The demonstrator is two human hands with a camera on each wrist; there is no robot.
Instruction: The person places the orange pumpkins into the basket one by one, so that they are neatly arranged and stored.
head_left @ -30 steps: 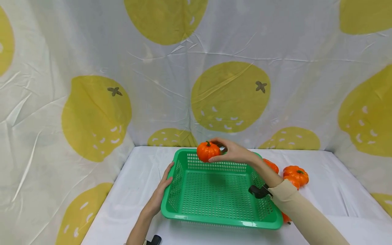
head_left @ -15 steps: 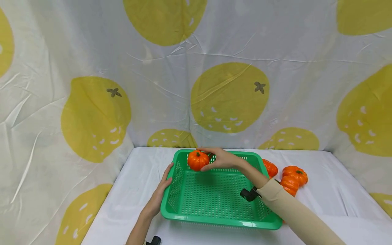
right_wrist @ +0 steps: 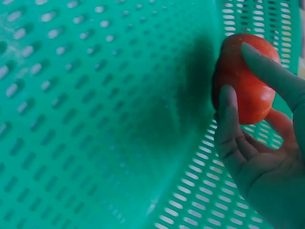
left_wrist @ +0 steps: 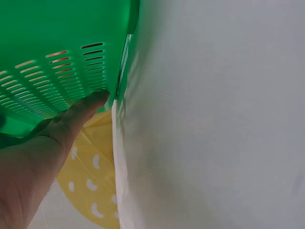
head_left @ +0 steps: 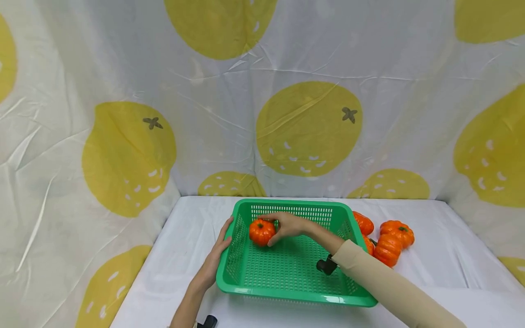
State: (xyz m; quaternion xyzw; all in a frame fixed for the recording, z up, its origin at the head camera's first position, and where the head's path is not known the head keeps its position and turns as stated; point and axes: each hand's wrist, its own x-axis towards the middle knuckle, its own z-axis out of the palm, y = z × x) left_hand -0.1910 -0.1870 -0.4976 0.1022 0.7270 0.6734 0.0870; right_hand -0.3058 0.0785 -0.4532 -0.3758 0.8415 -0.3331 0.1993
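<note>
A green plastic basket [head_left: 287,297] with slotted walls stands on the white table. Inside it, near the left wall, my right hand [head_left: 287,224] holds a small orange pumpkin [head_left: 261,233] between thumb and fingers. In the right wrist view the thumb and fingertips press on the shiny pumpkin [right_wrist: 255,93] close to the mesh; whether it touches the bottom I cannot tell. My left hand [head_left: 213,259] rests at the basket's left rim. In the left wrist view a straight finger [left_wrist: 78,112] lies along the outside of the basket wall [left_wrist: 62,28].
Several more orange pumpkins [head_left: 388,250] lie on the table just right of the basket, some partly hidden by its rim and my right sleeve [head_left: 381,278]. A lemon-print cloth [head_left: 307,132] hangs behind and at the sides of the table [head_left: 172,255].
My right hand has carried the pumpkin left and down, from above the basket's back rim to low inside it. The left hand and basket have stayed in place.
</note>
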